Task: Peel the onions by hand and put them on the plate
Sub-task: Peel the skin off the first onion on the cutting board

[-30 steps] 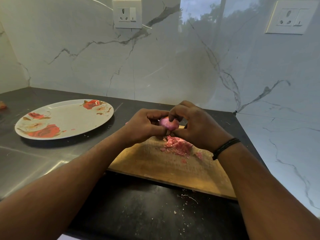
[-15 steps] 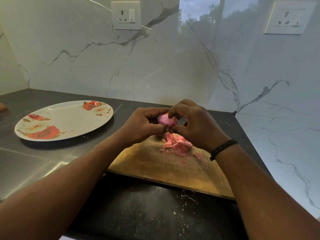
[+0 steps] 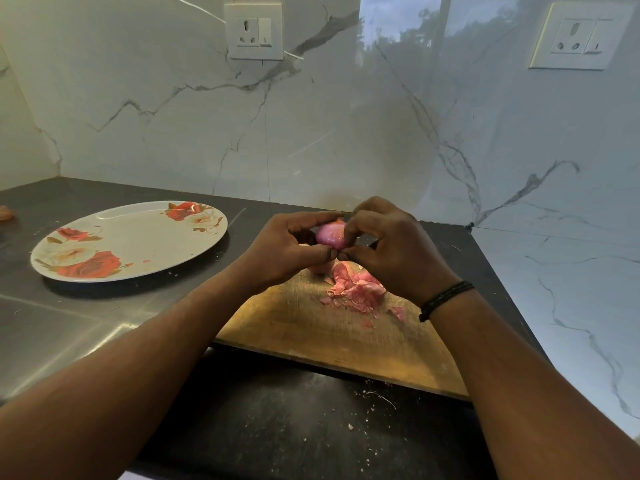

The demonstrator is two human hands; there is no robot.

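Observation:
A small pink onion (image 3: 329, 233) is held above the far end of a wooden cutting board (image 3: 311, 327). My left hand (image 3: 284, 251) grips it from the left with curled fingers and thumb. My right hand (image 3: 391, 251) pinches it from the right, fingertips on its top and underside. A heap of pink onion skins (image 3: 356, 289) lies on the board just below the hands. Another pale onion (image 3: 320, 266) peeks out under my left thumb, mostly hidden. The white plate with red roses (image 3: 138, 237) sits to the left on the counter and holds no onions.
The dark counter (image 3: 277, 427) in front of the board carries small skin crumbs. A steel surface (image 3: 52, 330) lies below the plate at left. A brownish object (image 3: 6, 213) sits at the far left edge. Marble walls with sockets close in behind and at right.
Both hands have stayed over the board's far end, and the fingers have shifted round the onion, so more of its pink surface shows now.

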